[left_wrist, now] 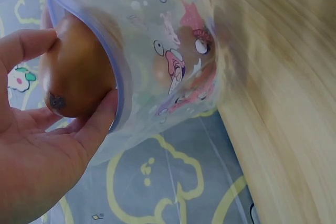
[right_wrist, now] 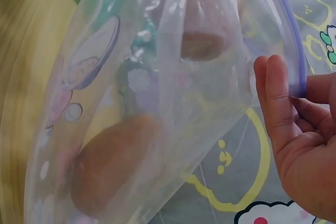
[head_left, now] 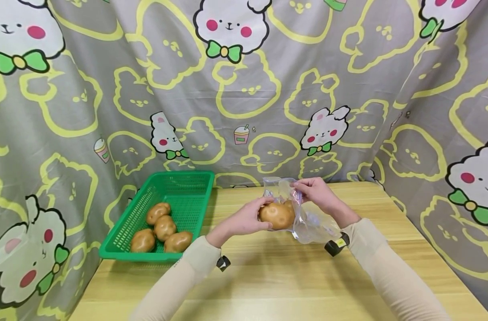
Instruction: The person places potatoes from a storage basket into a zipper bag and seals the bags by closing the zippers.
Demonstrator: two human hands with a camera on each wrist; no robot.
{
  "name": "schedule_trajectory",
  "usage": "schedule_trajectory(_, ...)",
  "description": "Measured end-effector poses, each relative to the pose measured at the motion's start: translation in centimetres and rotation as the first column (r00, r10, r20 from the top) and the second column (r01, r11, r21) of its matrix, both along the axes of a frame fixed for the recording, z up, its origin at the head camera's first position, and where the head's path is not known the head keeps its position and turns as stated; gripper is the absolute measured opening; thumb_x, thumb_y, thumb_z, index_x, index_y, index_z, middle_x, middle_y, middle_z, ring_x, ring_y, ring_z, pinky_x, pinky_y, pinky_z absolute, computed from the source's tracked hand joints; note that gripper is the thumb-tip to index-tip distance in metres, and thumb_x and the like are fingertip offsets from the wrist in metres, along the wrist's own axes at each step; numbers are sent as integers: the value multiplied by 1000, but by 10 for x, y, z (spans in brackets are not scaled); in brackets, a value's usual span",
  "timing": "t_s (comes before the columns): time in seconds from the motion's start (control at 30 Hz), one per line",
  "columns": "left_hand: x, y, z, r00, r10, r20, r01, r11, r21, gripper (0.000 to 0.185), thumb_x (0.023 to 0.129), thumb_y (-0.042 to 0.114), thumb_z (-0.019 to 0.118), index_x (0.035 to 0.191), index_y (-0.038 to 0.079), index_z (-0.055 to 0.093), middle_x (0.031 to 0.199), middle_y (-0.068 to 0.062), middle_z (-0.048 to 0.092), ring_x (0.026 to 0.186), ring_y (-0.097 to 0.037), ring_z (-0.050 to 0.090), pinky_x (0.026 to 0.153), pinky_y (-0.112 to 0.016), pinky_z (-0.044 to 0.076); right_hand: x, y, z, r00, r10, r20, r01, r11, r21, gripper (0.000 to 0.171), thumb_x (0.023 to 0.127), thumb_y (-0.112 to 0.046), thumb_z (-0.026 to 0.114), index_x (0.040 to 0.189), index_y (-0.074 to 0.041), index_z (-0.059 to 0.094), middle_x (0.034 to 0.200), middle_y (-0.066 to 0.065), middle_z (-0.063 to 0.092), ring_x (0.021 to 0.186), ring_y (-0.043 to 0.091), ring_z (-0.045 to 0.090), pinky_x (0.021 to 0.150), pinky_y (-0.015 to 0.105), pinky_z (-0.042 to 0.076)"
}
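Observation:
My left hand (head_left: 247,217) grips a brown potato (left_wrist: 79,69) at the mouth of a clear plastic bag (left_wrist: 142,30) with a bluish-purple rim and printed pink cartoon figures. In the left wrist view the potato's far side lies inside the rim, and a dark spot marks its near end. On the other side, my right hand (head_left: 317,194) pinches the bag's rim between thumb and fingers and holds the mouth apart. Through the cloudy plastic in the right wrist view, another potato (right_wrist: 118,166) shows low inside the bag.
At the left of the wooden table (head_left: 244,285) stands a green slotted basket (head_left: 207,196) holding several potatoes (head_left: 165,228). A grey curtain (head_left: 211,89) with cartoon prints hangs behind the table and along both sides. Each wrist wears a small black camera (head_left: 223,263).

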State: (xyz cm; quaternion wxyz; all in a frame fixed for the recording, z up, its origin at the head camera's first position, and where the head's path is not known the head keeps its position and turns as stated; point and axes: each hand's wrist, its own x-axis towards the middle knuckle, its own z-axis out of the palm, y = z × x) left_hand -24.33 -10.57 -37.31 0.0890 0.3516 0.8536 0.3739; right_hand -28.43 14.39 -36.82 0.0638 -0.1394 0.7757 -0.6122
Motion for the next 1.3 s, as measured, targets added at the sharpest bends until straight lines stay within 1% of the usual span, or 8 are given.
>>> schedule_trajectory(0.27,3,5,-4,999,2,51,-6,997,71,63,83,9,69,138,-2,40,133,-12,49,112,-20,54,85,-23,47,3,1,4,1000,-5,-6,5,1000,-10,36,98,-13,51,111,19,59,70,2,65,59,5,58,58,22,52)
schedule_trajectory(0.37,4,7,-5,998,7,66,-14,995,98,60,85,8,67,138,-2,41,134,-13,49,115,-23,54,88,-28,48,4,2,6,1000,-3,-6,3,1000,-18,36,99,-13,50,112,19,58,71,2,65,59,6,58,58,22,52)
schedule_trajectory(0.43,8,7,-1,998,11,67,-19,992,125,55,86,6,66,136,-3,43,133,-16,49,116,-27,54,89,-33,48,4,2,6,1000,-3,-6,3,1000,-25,36,99,-14,50,112,19,58,71,4,65,60,6,59,58,23,52)
schedule_trajectory(0.57,7,8,-3,997,37,63,-47,986,161,46,88,3,64,131,-4,49,131,-17,52,118,-32,53,90,-34,48,4,3,6,1000,-5,-11,4,999,-40,37,98,-14,51,111,20,57,72,5,65,60,7,59,58,24,53)
schedule_trajectory(0.63,3,8,-9,997,60,54,-68,985,161,42,89,4,62,129,-3,51,130,-16,54,118,-30,53,90,-29,47,3,3,6,1000,-5,-17,4,999,-42,37,98,-14,51,111,21,57,71,4,65,60,7,59,59,24,53)
schedule_trajectory(0.93,6,3,-9,993,105,48,-113,976,188,39,88,1,62,126,0,55,128,-10,56,115,-22,55,88,-23,47,2,6,5,1000,-16,-12,16,999,-48,34,98,-12,51,113,19,58,76,7,66,60,6,59,59,22,53)
schedule_trajectory(1.17,9,-9,-12,991,127,51,-135,963,232,39,88,0,63,125,-4,53,125,-17,56,111,-25,56,89,-34,48,1,6,4,1000,-9,-13,8,999,-53,34,99,-11,50,113,19,58,76,10,66,60,6,60,59,22,53)
schedule_trajectory(1.3,12,-23,-13,988,150,31,-153,952,264,40,87,2,64,126,-1,54,123,-16,57,111,-29,56,88,-40,48,3,6,5,1000,-8,-12,7,999,-53,34,99,-11,49,113,19,58,77,12,66,60,7,60,59,22,53)
